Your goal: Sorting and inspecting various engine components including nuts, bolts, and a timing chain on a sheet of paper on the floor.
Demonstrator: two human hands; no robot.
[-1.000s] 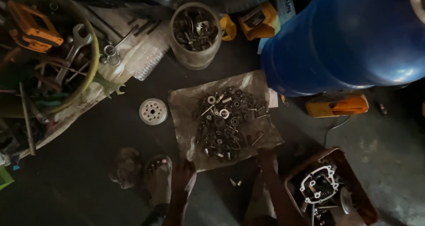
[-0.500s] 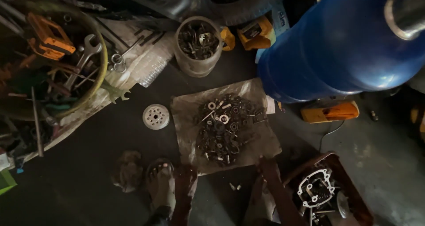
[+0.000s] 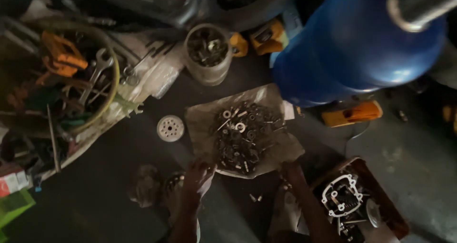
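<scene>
A crumpled grey sheet (image 3: pixel 200 116) lies on the dark floor with a heap of nuts, bolts and washers (image 3: pixel 240 136) on it. My left hand (image 3: pixel 197 172) reaches to the sheet's near left corner, fingers resting at its edge. At the near right corner is my right hand (image 3: pixel 289 170), dark and hard to make out; its grip is unclear. A few loose bolts (image 3: pixel 255 197) lie on the floor between my forearms.
A big blue drum (image 3: pixel 357 47) stands at the back right, an orange tool (image 3: pixel 352 113) below it. A tin of hardware (image 3: pixel 207 55), a white holed disc (image 3: pixel 170 127), a basin of wrenches (image 3: pixel 81 81) and a tray with an engine part (image 3: pixel 350 202) surround the sheet.
My left hand has come forward to the sheet's near left corner. The view has shifted a little; the sheet and its heap stay in place.
</scene>
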